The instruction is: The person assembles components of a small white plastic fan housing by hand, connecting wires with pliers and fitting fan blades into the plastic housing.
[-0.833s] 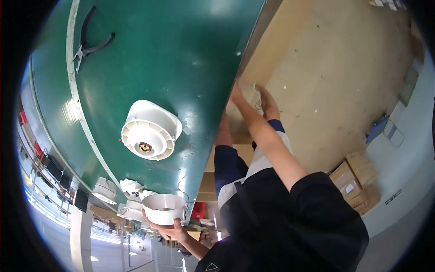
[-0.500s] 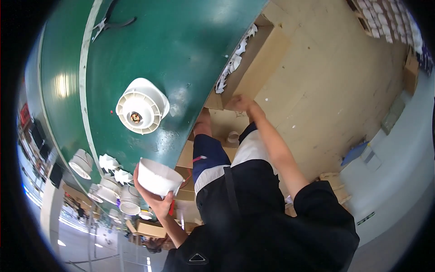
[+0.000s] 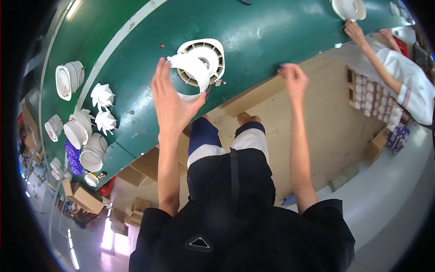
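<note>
My left hand [image 3: 172, 103] grips a white open-ended plastic ring [image 3: 195, 67], fingers on one side and thumb on the other. A thin red wire [image 3: 209, 89] with a small connector shows beside the ring. Behind it on the green table lies a white slotted fan housing [image 3: 219, 49], partly covered by the ring; I cannot tell whether the two touch. My right hand [image 3: 295, 81] is raised near the table's front edge with its fingers closed in a pinch. A small dark spot shows at its fingertips, too small to name.
White fan impellers [image 3: 103, 96] and several white housings [image 3: 93, 156] stand on the left of the green table [image 3: 267, 45], near a purple part [image 3: 73, 156]. A cardboard box [image 3: 253, 96] is below the front edge. At far right, a co-worker's hand [image 3: 354, 31] touches another white housing [image 3: 349, 8].
The view has turned. My left hand has brought the ring from the table's edge to the fan housing. My right hand has risen from the cardboard box to near the table edge.
</note>
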